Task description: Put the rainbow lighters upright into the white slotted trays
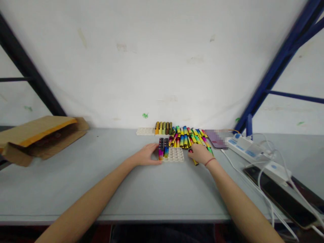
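Though vivid, tubes illegibly small

An open brown box lies on the left of the desk. At right, white cables trail around a power strip, with a dark phone just beside it. Behind stands a scuffed white wall, between a black post and a blue frame.
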Available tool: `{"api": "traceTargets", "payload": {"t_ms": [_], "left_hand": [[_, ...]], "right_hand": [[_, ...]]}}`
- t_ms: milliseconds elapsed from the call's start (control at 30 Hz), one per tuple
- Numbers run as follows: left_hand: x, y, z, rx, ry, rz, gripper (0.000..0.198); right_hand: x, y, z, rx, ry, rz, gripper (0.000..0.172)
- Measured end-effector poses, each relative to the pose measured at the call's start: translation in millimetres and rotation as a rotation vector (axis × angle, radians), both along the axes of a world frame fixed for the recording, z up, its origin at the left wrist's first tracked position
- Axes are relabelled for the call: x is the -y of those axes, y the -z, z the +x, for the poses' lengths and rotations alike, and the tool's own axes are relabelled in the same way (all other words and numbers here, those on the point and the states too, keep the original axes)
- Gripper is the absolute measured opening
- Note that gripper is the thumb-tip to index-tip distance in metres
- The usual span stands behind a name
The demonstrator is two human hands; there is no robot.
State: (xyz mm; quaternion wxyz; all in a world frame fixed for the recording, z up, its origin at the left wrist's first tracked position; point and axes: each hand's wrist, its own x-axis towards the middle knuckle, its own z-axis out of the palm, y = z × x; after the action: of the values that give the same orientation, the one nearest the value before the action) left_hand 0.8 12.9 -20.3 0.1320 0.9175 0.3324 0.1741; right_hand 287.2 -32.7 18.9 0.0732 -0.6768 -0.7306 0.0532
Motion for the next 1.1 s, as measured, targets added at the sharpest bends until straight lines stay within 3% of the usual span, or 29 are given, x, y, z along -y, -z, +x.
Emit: {"api": "traceTargets", "payload": {"t_ms": [67, 167, 333, 400, 500, 633, 867, 1100], "left_hand": [[0, 0.0, 0, -0.004, 0.004, 0.008, 0.075], [0, -0.2, 0, -0.014, 0.006, 0.023, 0.072], [0, 0.5, 0, -0.006, -0.002, 0.018, 0.072], [0, 2.4, 0, -0.002, -0.017, 0.009, 0.078], [1, 6.5, 2, -0.005, -0.037, -0.013, 0.090], [4, 9.4, 7, -0.021, -0.052, -0.024, 0.096], [8, 6.1, 10, -0.035, -0.064, -0.029, 0.091], [7, 6.8, 9, -0.047, -0.053, -0.029, 0.088]], "right_hand": [[-1, -3.0, -1, -0.120, -0.022, 0.019, 0.020], [-5, -3.4, -4, -0.478, -0.079, 0.056, 0.025], [-12, 4.7, -10, -0.949, -0.115, 0.072, 0.020], [-12, 6.6, -13, -0.984, -0.089, 0.104, 0.022], [-12, 7.4, -17, -0.996, -0.099, 0.131, 0.037], [-11, 8.0, -23, -1.235, -0.165, 0.113, 0.044], [-7, 8.2, -30, -1.487, 0.073, -0.197, 0.050], [-8, 15.7, -34, -1.523, 0.113, -0.194, 0.045]]}}
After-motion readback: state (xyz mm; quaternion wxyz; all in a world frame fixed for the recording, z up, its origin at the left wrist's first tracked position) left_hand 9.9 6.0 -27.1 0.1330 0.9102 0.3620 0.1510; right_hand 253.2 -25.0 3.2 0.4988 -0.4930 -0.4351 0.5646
